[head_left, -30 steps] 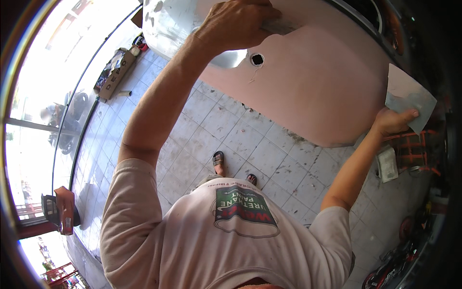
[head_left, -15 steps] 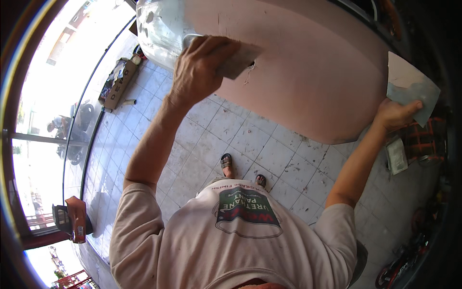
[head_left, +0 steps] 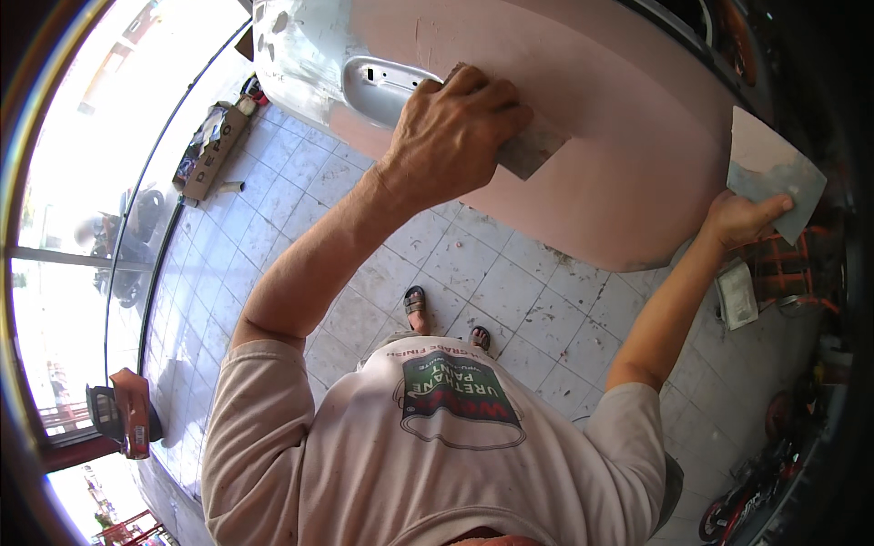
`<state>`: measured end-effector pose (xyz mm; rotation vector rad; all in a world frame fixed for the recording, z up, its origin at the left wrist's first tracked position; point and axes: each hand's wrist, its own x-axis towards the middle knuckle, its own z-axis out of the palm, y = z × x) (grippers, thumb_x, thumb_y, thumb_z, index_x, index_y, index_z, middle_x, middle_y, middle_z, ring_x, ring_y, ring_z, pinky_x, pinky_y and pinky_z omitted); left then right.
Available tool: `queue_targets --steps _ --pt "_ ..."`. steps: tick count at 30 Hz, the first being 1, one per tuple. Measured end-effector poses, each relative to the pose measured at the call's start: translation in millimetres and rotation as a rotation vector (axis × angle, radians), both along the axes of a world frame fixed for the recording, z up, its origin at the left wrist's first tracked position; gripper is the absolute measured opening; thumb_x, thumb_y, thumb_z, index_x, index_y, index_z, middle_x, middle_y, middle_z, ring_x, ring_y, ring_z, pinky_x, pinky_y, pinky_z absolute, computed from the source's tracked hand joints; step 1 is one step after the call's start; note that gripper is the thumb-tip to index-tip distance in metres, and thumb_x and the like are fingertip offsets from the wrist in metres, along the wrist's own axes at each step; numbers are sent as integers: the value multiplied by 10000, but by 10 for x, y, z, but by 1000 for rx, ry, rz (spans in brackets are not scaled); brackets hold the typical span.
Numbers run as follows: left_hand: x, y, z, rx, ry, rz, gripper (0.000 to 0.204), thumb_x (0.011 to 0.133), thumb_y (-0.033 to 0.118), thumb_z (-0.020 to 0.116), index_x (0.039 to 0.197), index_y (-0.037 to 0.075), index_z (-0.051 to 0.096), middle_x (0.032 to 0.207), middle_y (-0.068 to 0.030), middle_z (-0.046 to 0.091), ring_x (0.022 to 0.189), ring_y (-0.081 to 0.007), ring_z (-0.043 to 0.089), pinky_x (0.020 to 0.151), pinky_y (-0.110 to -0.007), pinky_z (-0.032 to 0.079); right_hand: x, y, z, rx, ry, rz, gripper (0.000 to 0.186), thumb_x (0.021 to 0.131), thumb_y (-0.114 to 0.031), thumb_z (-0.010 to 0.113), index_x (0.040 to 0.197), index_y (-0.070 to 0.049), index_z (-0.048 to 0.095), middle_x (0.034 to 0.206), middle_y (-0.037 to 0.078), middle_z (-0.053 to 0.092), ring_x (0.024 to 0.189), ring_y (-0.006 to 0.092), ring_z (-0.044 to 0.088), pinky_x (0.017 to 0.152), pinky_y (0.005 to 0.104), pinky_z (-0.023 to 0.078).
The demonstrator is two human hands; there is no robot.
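Note:
My left hand [head_left: 446, 136] grips a flat, grey spreader [head_left: 537, 155] over the pink-coated car body panel [head_left: 619, 136], just right of and below the silver handle recess [head_left: 371, 96]. Whether the blade touches the panel I cannot tell. The round hole seen earlier in the panel is hidden behind this hand. At the panel's right end my right hand [head_left: 746, 218] holds a thin square board [head_left: 774, 164], pink on its upper part and grey lower down, with my thumb over its face.
Tiled floor [head_left: 464, 264] lies below, with my sandalled feet on it. A cardboard box [head_left: 214, 150] of mixed items stands by the glass front at left. A reddish-brown object [head_left: 132, 414] is below it. An orange grid-like object [head_left: 787, 273] and red machinery [head_left: 746, 500] line the right side.
My left hand has come down from the panel's top edge, then shifted right with the spreader, uncovering more of the handle recess. My right hand and its board have moved only slightly.

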<state>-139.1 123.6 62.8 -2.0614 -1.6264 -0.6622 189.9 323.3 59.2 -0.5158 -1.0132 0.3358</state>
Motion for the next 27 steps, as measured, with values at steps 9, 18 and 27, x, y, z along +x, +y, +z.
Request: queue_targets --steps 9,18,27 --pt "-1227 199 430 195 39 6 489 825 3 793 1274 193 828 1280 -13 779 1181 -263 727 1003 -413 627 30 4 21 -136 -25 -155 1018 1076 -713 476 1585 160 346 1567 310 487 1415 422 568 1176 526 510" --pt "-1321 505 165 216 -44 64 730 777 -110 779 1421 231 752 1432 -37 701 1342 -332 638 1126 -452 574 -62 -12 88 -28 -16 -103 1001 1046 -691 571 1614 99 341 1610 265 445 1481 388 490 1250 536 415" --pt "-1163 -194 -500 70 -128 56 659 784 -34 802 1382 241 777 1387 13 725 1329 -251 650 1067 -441 555 129 123 1 -60 61 -76 975 1044 -639 602 1609 112 339 1633 250 438 1486 412 488 1258 544 406"
